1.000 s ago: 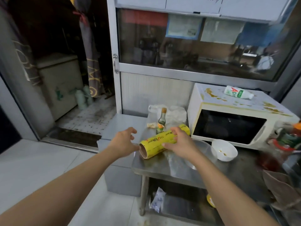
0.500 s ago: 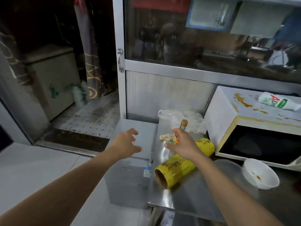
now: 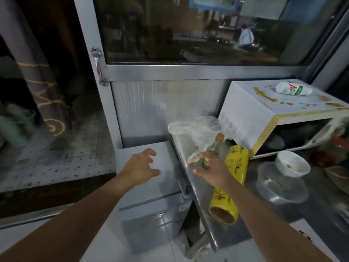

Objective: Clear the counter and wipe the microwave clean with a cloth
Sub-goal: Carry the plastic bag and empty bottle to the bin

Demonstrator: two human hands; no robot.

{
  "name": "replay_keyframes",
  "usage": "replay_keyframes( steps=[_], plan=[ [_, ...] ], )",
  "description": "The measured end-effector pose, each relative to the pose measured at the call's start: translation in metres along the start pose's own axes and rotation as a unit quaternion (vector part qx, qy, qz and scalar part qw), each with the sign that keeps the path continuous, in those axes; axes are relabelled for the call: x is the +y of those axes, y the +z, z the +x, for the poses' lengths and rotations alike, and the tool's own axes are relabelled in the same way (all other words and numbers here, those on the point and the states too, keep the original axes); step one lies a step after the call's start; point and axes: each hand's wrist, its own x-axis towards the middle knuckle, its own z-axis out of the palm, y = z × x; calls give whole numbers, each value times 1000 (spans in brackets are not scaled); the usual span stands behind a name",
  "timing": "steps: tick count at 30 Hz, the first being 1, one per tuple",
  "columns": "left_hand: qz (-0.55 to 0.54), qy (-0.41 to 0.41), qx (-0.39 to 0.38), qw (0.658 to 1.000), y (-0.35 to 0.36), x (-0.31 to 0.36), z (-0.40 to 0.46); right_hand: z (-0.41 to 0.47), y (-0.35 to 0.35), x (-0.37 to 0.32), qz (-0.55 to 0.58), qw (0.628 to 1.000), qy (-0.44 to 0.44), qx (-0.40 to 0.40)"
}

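Note:
A stained white microwave (image 3: pixel 251 112) stands at the back right of the steel counter (image 3: pixel 190 178), with a white bottle (image 3: pixel 292 88) lying on its top. A yellow cling-film roll (image 3: pixel 236 165) lies on the counter, partly under my right forearm. My right hand (image 3: pixel 214 173) wraps its fingers round the lower part of a small glass bottle with a brown cap (image 3: pixel 217 143), which stands upright. My left hand (image 3: pixel 140 168) hovers, fingers spread and holding nothing, over a low grey cabinet (image 3: pixel 151 205) left of the counter.
A crumpled clear plastic bag (image 3: pixel 196 129) sits behind the small bottle. A white bowl (image 3: pixel 292 163) and a clear plastic container (image 3: pixel 279 186) stand in front of the microwave. Cluttered, blurred items fill the far right. A glass-panelled wall rises behind the counter.
My right hand let go of the yellow roll, which now lies on the counter, and moved back to the small bottle. My left hand left the roll's end. The view moved closer.

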Motion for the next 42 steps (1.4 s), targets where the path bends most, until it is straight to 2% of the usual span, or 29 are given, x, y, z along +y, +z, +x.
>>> replay_keyframes(
  steps=[6,12,16,23,26,30,32,35,39,42],
  plan=[
    [8,23,-47,999,0,-10,50,48,28,8,-19,998,66,-1],
    [42,21,-71,996,-4,-15,116,116,61,33,-54,994,92,8],
    [63,27,-88,994,1,-14,156,149,88,57,-136,986,94,0],
    [77,54,-125,988,10,-13,205,171,122,80,-156,983,86,38],
    [74,61,-141,985,12,-11,220,169,127,82,-214,973,81,26],
    [51,82,-166,981,14,-8,237,169,122,70,-170,972,165,12],
    [46,100,-185,977,11,-6,245,169,122,70,-135,974,180,6],
    [42,128,-201,970,2,-2,258,165,112,55,-153,972,155,88],
    [31,155,-220,963,-15,3,273,162,90,17,-93,961,166,203],
    [17,172,-222,960,-27,9,283,160,69,-11,-76,953,157,249]
  ],
)
